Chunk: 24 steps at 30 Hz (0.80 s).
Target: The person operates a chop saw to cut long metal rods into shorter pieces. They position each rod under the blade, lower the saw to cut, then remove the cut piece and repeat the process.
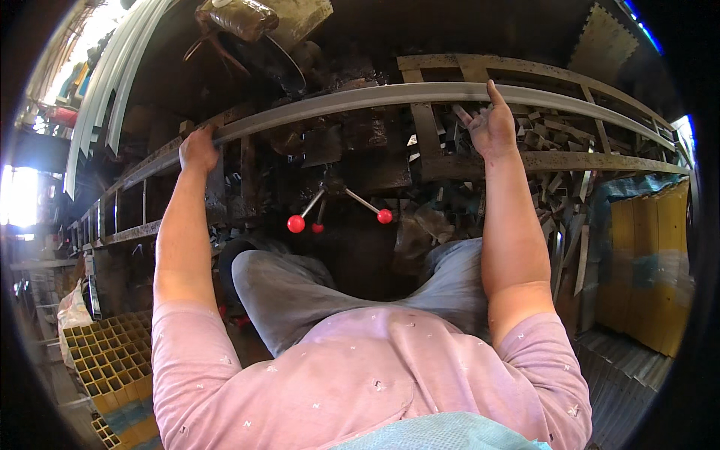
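Observation:
A long pale metal profile (360, 99) runs across in front of me, bowed by the lens. My left hand (199, 152) is closed on it near its left end. Farther right, my right hand (491, 135) lies against the profile's near edge, thumb pointing up across it and fingers stretched out and apart. Between my hands, closer to me, a dark machine carries a handle of metal rods (364, 201) with red ball knobs (296, 223). The fingertips of my left hand are partly hidden.
Rusty metal frames (555, 161) extend on both sides, with many metal offcuts (544, 131) piled at the right. Stacked yellow square tubes (112, 360) stand at lower left, and yellow bars (649, 262) at right. Pale long profiles (112, 82) lean upper left. A plastic bottle (240, 19) lies at the back.

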{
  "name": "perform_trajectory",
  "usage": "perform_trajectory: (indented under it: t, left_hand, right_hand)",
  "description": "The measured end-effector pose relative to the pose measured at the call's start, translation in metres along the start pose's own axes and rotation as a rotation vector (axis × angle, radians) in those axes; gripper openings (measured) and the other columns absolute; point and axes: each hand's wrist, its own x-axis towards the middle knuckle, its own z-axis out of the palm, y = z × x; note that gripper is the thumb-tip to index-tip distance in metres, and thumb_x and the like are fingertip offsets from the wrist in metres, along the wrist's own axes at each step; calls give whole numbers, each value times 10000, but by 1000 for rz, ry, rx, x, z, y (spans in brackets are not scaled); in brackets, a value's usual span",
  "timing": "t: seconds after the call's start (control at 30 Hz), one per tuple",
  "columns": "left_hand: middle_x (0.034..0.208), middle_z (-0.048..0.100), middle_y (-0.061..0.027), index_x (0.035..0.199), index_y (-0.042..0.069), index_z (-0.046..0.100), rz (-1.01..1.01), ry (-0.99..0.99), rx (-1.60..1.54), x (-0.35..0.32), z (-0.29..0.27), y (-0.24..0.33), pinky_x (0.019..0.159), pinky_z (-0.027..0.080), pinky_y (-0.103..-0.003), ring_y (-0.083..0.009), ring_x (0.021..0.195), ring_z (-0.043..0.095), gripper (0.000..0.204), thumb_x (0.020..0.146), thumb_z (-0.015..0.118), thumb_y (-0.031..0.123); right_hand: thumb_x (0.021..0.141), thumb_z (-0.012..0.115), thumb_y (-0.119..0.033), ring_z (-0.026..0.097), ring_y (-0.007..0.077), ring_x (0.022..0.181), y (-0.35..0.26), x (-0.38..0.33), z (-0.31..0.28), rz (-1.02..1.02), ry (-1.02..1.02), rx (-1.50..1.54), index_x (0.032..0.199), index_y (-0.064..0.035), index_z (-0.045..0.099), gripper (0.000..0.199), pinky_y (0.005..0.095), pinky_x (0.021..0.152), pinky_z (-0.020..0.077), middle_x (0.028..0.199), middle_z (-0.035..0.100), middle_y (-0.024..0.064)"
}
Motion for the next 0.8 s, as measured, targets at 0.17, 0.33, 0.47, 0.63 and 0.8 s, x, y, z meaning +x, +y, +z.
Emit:
perform_trajectory:
  t: [0.17, 0.33, 0.47, 0.63, 0.8]
  left_hand:
    - [1293, 737, -181, 1408, 181, 679, 34, -57, 68, 35, 18, -10, 1032, 562, -484, -369, 1232, 688, 539, 882, 694, 66]
    - [1217, 766, -194, 1312, 119, 719, 114, -203, 174, 66, 63, -34, 1017, 584, -465, -363, 1199, 716, 404, 914, 654, 106]
    - [1279, 752, -187, 1301, 73, 719, 78, -287, 277, 66, 94, -29, 1032, 578, -459, -347, 1248, 700, 389, 924, 635, 126]
    - [1404, 666, -179, 1351, 90, 674, 100, -139, -14, 35, 33, 63, 1089, 547, -500, -385, 1328, 631, 501, 853, 722, 110]
    - [1489, 619, -156, 1495, 173, 590, 54, -148, -64, 39, 38, 57, 1067, 559, -486, -365, 1367, 601, 649, 860, 722, 149]
  right_hand:
    - [1010, 740, -478, 222, 468, 1602, 5, 16, -10, 34, -218, -98, 1703, 4, 79, 1072, 597, 1166, 478, 1746, 18, 327]
    - [957, 772, -558, 396, 509, 1508, 1, 18, -5, 133, -256, -324, 1696, 34, 106, 1157, 547, 1109, 522, 1679, 173, 411]
    - [936, 779, -593, 679, 429, 1244, 6, 6, 14, 94, -152, -622, 1619, 36, 342, 1027, 464, 1002, 577, 1447, 590, 338]
    - [920, 805, -559, 761, 250, 964, -2, 21, -5, -40, 62, -894, 1326, -8, 668, 698, 362, 834, 574, 1087, 782, 165]
    - [925, 826, -510, 723, 190, 859, 4, 34, 0, -227, 142, -824, 1217, -21, 743, 576, 359, 788, 529, 956, 775, 93]
